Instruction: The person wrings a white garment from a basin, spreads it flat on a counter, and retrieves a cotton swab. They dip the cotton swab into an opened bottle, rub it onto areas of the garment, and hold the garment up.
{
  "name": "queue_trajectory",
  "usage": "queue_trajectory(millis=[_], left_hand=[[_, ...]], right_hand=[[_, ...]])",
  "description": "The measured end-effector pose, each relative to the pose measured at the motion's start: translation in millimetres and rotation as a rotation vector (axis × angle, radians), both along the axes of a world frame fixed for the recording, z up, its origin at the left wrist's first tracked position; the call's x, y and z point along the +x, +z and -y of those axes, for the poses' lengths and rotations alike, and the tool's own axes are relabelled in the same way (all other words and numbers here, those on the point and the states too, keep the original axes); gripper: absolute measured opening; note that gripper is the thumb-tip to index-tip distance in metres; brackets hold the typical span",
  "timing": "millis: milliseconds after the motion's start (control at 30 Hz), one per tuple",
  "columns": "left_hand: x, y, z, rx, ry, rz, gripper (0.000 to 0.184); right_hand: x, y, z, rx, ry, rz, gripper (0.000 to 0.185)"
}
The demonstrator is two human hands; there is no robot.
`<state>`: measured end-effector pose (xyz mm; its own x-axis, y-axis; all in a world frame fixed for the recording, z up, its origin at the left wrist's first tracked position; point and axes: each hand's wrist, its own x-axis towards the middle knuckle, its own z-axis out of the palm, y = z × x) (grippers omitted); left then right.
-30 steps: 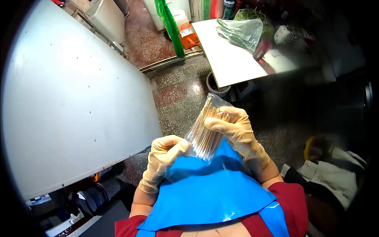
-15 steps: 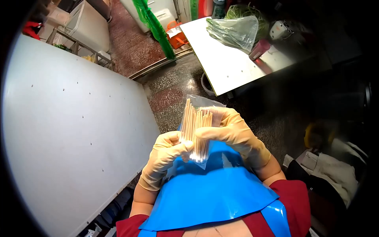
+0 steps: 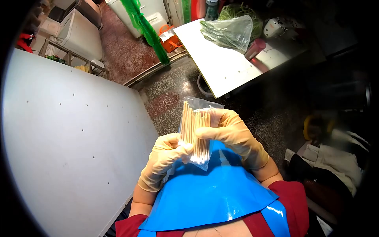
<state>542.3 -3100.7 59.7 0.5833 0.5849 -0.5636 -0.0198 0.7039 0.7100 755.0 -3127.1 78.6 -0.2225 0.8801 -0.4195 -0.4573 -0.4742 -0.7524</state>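
A clear plastic bag of cotton swabs point(image 3: 190, 121) is held up in front of the blue apron point(image 3: 213, 189). The swabs have wooden sticks, and their white tips point down toward my body. My left hand point(image 3: 164, 155), in a cream rubber glove, pinches the bag's lower left side between thumb and fingers. From the right, my gloved right hand point(image 3: 233, 134) grips the bag, its thumb lying across the front of the sticks. The fingers behind the bag are hidden.
To the left stands a large white panel-like surface point(image 3: 79, 134). A white table point(image 3: 221, 71) at the upper right carries bagged green vegetables point(image 3: 225, 33) and a pink cup point(image 3: 255, 49). Green plastic strips point(image 3: 146, 31) hang by the doorway, near an orange bag point(image 3: 169, 39). Cloths point(image 3: 335, 162) lie at right.
The view has shifted slightly, so the table and panel sit a little differently in the frame. Both hands keep their hold on the bag of cotton swabs, almost unmoved.
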Motion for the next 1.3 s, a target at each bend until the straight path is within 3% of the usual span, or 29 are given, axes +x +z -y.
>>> queue_trajectory(millis=[167, 267, 367, 567, 733, 900, 1000, 1133, 1233, 1300], left_hand=[[3, -1, 6, 0.013, 0.047, -0.036, 0.014], [-1, -17, 7, 0.338, -0.130, -0.124, 0.024], [4, -4, 5, 0.349, -0.095, -0.040, 0.026], [-4, -15, 7, 0.367, -0.115, 0.014, 0.024], [-4, -21, 13, 0.401, -0.099, 0.011, 0.017], [-6, -28, 21, 0.479, -0.066, 0.014, 0.018], [-1, -25, 27, 0.406, 0.050, 0.052, 0.019], [1, -17, 14, 0.438, 0.126, 0.141, 0.028], [-3, -15, 3, 0.509, 0.144, 0.116, 0.038], [-2, -15, 1, 0.580, 0.131, 0.240, 0.039]], right_hand=[[-9, -5, -2, 0.038, -0.094, 0.024, 0.032], [-13, -22, -6, 0.034, -0.173, 0.040, 0.029], [-16, -22, -7, 0.032, -0.216, 0.073, 0.022], [-24, -28, -7, 0.083, -0.264, -0.137, 0.015], [-40, -33, 0, 0.248, -0.291, -0.097, 0.009], [-46, -33, 9, 0.242, -0.273, -0.071, 0.006], [-52, -32, 16, 0.302, -0.330, 0.014, 0.005], [-37, -17, 2, 0.097, -0.363, -0.051, 0.013], [-32, -15, -4, 0.164, -0.408, -0.075, 0.013], [-25, -17, -3, 0.214, -0.341, -0.074, 0.013]])
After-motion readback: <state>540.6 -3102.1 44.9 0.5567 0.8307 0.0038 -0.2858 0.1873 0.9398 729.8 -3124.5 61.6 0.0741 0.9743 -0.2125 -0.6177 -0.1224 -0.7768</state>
